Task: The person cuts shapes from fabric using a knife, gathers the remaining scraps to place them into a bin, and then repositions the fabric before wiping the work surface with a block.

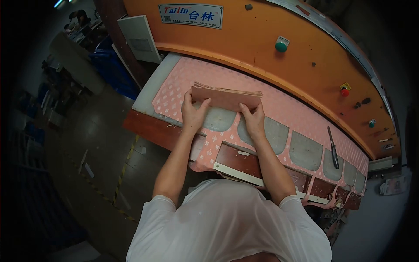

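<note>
Between my two hands is a stack of cut fabric pieces (224,97), brownish pink on the side towards me, its layered edges showing along the top. My left hand (195,112) grips the stack's left end, thumb on the near face. At the right end, my right hand (253,117) holds it the same way; the fingers behind are mostly hidden. Beneath lies a pink sheet with white motifs (170,94), spread over a grey cutting board (146,98). Several rounded openings are cut in the sheet, and grey board shows through them.
A dark-handled knife (334,150) lies on the sheet to the right. Behind stands an orange machine beam (248,39) with a green button (281,46) and a red button (344,92). A wooden ledge (146,131) runs along the front. Blue crates (111,67) stand at the left.
</note>
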The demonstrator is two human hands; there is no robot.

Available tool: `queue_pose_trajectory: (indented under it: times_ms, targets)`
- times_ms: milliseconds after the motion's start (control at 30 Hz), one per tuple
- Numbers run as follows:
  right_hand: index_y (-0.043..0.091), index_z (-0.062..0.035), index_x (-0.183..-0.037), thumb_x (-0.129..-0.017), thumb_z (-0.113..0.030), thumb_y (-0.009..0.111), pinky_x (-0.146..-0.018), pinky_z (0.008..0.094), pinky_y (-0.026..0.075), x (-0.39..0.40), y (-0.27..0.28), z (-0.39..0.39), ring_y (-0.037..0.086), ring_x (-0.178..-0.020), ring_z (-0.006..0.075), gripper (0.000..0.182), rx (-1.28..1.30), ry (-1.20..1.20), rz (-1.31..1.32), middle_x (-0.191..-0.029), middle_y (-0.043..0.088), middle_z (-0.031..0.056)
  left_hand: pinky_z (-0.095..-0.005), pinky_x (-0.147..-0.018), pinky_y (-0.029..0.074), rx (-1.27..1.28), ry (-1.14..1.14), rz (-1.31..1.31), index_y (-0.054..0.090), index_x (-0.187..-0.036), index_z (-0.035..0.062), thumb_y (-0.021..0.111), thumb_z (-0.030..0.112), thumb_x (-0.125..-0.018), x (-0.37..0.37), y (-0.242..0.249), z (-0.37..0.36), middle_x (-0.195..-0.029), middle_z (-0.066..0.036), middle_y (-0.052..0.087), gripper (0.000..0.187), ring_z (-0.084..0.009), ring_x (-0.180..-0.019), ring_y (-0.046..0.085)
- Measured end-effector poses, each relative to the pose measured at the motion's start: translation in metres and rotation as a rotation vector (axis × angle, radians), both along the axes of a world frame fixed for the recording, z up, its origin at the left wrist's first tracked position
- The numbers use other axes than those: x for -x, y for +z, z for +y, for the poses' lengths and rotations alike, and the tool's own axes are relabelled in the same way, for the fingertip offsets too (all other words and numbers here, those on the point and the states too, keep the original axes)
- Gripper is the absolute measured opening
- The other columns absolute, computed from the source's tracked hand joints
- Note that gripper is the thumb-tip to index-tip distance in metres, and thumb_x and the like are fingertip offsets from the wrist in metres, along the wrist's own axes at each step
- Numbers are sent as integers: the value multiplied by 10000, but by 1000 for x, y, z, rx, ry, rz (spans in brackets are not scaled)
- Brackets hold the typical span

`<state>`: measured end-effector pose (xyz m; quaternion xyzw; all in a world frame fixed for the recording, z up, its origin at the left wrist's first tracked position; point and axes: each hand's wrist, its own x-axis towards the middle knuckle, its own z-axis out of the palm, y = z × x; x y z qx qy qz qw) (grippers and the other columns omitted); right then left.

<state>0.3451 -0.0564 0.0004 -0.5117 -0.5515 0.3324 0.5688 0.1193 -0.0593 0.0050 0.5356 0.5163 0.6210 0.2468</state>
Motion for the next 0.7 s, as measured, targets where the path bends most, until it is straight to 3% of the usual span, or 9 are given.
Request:
queue_pose_trajectory:
  times_ms: [133,233,300,400,533,700]
  targets:
    - [577,25,-1148,-903,-201,737,-813,330,540,-2,15,-4,681,-906,197,369,19,11,-107,-1011,712,133,-343,-893,507,-24,-125,-23,560,-1181,-7,817,183,-815,13,-2,17,-1067,-135,677,486,-232,-962,645]
    - [568,39,-1128,-908,-207,740,-813,321,534,1,24,-2,678,-913,190,373,67,10,-68,-1019,709,140,-331,-843,520,133,-36,-62,560,-1130,-6,814,183,-827,7,6,15,-1034,-123,680,438,-218,-897,640]
    - [563,48,-1121,-913,-209,738,-814,313,530,1,30,-8,674,-912,182,373,125,-25,-123,-1020,708,142,-330,-817,526,67,83,37,551,-1124,-11,805,179,-840,-7,19,6,-1027,-131,679,425,-220,-898,649]
    - [560,46,-1122,-925,-212,729,-819,321,528,19,24,-13,664,-920,178,366,-103,-51,171,-1026,705,145,-352,-815,530,-20,114,-27,536,-1138,-22,789,166,-856,-28,30,-11,-1029,-157,681,423,-253,-926,671]
    - [540,46,-1154,-933,-206,716,-839,345,527,15,4,-13,662,-955,208,379,-28,-95,44,-1065,692,165,-392,-846,530,9,109,32,517,-1186,-37,768,155,-870,-25,16,-10,-1060,-195,690,447,-319,-990,693]
    - [519,44,-1179,-928,-209,715,-855,357,523,15,12,-12,670,-974,248,406,20,-70,26,-1104,682,183,-404,-861,528,29,27,64,538,-1188,-43,760,153,-876,-12,6,-8,-1072,-204,702,430,-330,-1013,694]
